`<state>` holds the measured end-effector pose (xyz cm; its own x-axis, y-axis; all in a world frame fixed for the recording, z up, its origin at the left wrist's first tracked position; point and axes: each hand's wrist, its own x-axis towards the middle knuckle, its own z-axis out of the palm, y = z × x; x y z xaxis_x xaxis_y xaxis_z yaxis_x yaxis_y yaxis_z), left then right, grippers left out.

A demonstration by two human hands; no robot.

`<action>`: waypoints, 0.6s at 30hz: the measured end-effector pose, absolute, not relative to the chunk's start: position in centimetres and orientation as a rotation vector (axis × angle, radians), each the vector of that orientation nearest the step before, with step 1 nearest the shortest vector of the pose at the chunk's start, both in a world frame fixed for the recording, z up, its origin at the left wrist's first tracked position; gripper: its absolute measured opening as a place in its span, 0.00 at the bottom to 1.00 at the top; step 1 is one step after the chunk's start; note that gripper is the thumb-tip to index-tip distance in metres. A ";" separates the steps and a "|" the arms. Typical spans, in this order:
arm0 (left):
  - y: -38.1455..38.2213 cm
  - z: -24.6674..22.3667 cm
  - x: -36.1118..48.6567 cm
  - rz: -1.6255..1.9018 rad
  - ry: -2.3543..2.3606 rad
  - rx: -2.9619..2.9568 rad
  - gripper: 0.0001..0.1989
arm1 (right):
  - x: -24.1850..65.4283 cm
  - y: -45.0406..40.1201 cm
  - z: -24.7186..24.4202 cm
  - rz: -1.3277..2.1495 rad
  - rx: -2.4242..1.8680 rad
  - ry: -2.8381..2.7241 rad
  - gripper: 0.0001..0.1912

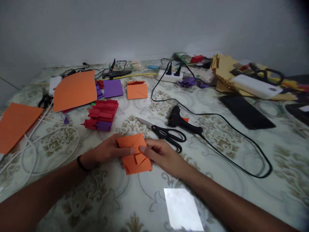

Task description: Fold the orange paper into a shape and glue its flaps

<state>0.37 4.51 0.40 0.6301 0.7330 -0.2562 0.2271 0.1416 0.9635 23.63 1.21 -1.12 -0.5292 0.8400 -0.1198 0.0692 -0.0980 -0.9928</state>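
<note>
A folded orange paper [142,166] is held up between both hands over the patterned tablecloth. My left hand [108,150] grips its left edge, the thumb lying across the front. At the right edge, my right hand [164,156] pinches the paper, with its thumb on the small folded flaps near the middle. The fingers behind the paper are mostly hidden. Just beyond my right hand lie black-handled scissors [166,131], slightly open. A folded orange piece [137,91] and a purple square [113,88] rest farther back, near a red and purple folded paper piece [103,114].
A black glue gun [184,121] with a looping cable lies right of the scissors. Orange sheets [76,90] and white cables are at the left. A power strip [170,76] stands at the back; a black phone [246,111] and yellow paper [220,69] are at the right.
</note>
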 end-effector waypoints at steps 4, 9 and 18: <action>4.8 0.1 0.3 0.410 0.829 1.509 0.20 | 23.6 1.3 -1.1 1.691 -0.985 -1.599 0.29; 4.9 -0.1 0.3 0.427 0.801 1.549 0.24 | 23.6 1.2 -0.9 1.707 -0.981 -1.604 0.28; 4.9 0.1 0.6 0.432 0.797 1.532 0.24 | 23.5 1.2 -1.0 1.723 -0.992 -1.564 0.27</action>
